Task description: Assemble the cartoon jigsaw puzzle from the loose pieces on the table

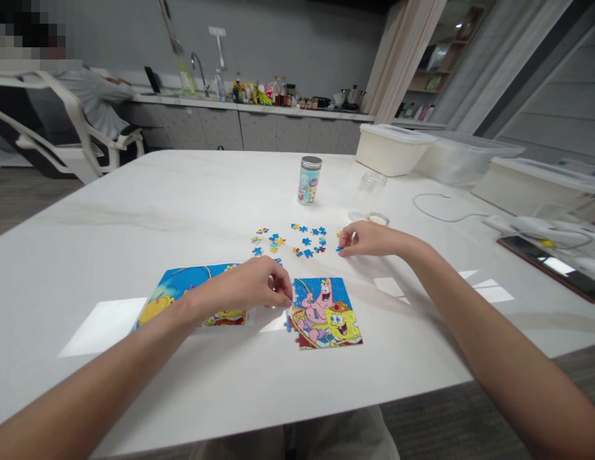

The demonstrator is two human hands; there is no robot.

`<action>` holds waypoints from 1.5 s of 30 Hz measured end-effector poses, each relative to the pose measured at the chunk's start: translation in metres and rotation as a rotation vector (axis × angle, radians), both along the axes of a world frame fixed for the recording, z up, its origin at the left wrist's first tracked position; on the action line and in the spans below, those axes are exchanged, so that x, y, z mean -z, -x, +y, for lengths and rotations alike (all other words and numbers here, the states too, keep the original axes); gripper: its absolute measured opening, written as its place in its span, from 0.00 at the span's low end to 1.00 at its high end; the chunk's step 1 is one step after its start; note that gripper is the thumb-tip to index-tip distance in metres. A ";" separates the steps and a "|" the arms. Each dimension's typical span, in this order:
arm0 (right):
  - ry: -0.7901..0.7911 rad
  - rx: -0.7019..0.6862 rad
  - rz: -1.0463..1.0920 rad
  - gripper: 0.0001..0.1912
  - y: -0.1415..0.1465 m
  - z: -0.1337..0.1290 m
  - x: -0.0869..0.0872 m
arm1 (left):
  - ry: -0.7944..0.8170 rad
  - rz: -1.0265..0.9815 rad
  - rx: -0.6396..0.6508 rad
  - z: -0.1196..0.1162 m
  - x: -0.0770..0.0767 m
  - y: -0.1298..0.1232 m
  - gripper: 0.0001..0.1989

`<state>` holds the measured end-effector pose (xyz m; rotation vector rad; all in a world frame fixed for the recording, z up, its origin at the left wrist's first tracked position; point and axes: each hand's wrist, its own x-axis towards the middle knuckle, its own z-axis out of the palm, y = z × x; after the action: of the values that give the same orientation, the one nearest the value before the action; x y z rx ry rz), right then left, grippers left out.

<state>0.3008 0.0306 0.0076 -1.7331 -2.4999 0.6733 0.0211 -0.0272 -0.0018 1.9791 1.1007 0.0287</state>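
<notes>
At ten o'clock from the puzzle, a person (93,99) sits in an office chair (43,118) beyond the white table (215,191)'s edge. A picture sheet (182,278) lies at nine. The left hand (259,281) bends its fingers to the puzzle's left edge, hold unclear. Loose pieces (307,241) lie at twelve. The part-built puzzle (326,313) leaves tabletop before the near edge at six. The right hand (369,239), at one, touches a blue piece (340,250), grip unclear; a phone (549,263) lies at three.

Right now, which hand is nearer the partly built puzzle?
Left. The left hand has its fingers at the puzzle's left edge; the right hand is beyond its far right corner, beside the loose pieces.
</notes>
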 end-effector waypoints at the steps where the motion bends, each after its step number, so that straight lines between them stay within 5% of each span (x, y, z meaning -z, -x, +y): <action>1: 0.009 0.003 0.002 0.11 0.000 0.000 0.000 | 0.000 0.003 0.001 0.000 -0.001 -0.001 0.10; 18: -0.003 -0.072 0.047 0.08 0.015 -0.011 -0.004 | 0.012 -0.008 -0.003 -0.001 -0.013 0.002 0.10; 25: 0.278 -0.059 0.581 0.13 0.049 -0.035 -0.011 | 0.023 0.010 0.000 -0.003 -0.017 0.000 0.09; 30: 0.403 0.063 0.730 0.09 0.063 -0.043 -0.005 | 0.013 0.025 0.008 -0.003 -0.020 0.000 0.08; 37: 0.401 0.099 0.733 0.06 0.070 -0.048 -0.004 | -0.002 0.017 0.030 -0.003 -0.018 0.000 0.07; 45: 0.306 -0.066 0.620 0.03 0.076 -0.052 0.002 | 0.008 0.002 0.040 -0.005 -0.019 -0.001 0.07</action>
<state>0.2251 -0.0216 0.0059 -1.2347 -2.0962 1.4036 0.0219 -0.0319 0.0171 1.9941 1.0607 0.0007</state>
